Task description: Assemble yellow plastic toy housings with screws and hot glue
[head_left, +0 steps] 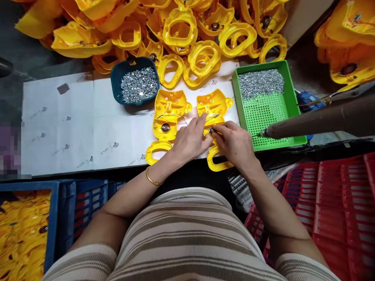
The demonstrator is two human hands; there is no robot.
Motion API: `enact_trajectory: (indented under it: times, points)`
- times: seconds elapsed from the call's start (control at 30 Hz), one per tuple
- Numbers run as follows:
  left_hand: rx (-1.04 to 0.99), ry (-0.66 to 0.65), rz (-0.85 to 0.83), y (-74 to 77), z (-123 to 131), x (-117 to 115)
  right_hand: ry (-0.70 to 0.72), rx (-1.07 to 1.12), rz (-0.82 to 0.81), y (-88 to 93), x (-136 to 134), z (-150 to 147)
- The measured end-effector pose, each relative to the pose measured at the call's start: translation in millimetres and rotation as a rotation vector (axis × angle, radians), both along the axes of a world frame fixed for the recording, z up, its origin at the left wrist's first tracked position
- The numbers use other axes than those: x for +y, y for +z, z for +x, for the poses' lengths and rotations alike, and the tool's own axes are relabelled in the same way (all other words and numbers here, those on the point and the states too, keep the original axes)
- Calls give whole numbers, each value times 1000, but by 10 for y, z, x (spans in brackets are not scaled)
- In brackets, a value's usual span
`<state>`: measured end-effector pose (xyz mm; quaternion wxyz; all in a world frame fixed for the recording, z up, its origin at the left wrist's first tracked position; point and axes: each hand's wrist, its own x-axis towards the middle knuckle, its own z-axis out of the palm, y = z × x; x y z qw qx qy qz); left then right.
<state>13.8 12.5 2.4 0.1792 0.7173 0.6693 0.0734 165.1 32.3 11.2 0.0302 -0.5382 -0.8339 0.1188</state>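
Right in front of me lies a yellow plastic shell (211, 102) with thin wires inside. My left hand (191, 136) lies over its left edge and grips it, the index finger reaching to the wires and the thumb low down. My right hand (236, 144) is closed, thumb and fingertips pinching a small round speaker (211, 130) at the lower part of the shell. To the left rests a similar yellow shell (170, 105) with a speaker seated in it and loose wires. Yellow handle loops (219, 164) extend below both shells, partly covered by my hands.
A dark teal bin (115, 88) of small metal parts stands behind on the left. On the right a green basket (288, 78) holds many screws, with a power screwdriver (275, 130) hanging over it. Yellow shells (178, 29) pile up behind. Blue (55, 218) and red crates (328, 203) flank me.
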Motion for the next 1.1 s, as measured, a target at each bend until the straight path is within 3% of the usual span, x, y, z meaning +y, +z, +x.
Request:
enact_trajectory:
  times: [0.13,0.27,0.63,0.8,0.93,1.1]
  points:
    - [76,5,-30,24,46,-7,-6,62,9,13,-15,39]
    - [93,-5,-11,20,69,-10,-13,-8,0,47,-17,28]
    - [-30,-22,9,-12,32,54,-3,-150,-12,154,120,45]
    - [-46,-31,-10,-19,31,108,48,-260,8,88,69,-13]
    - [-99,-41,-3,70,-47,113,31,-183,76,-40,34,90]
    - [-208,11,190,151,-297,-113,9,38,156,-90,13,253]
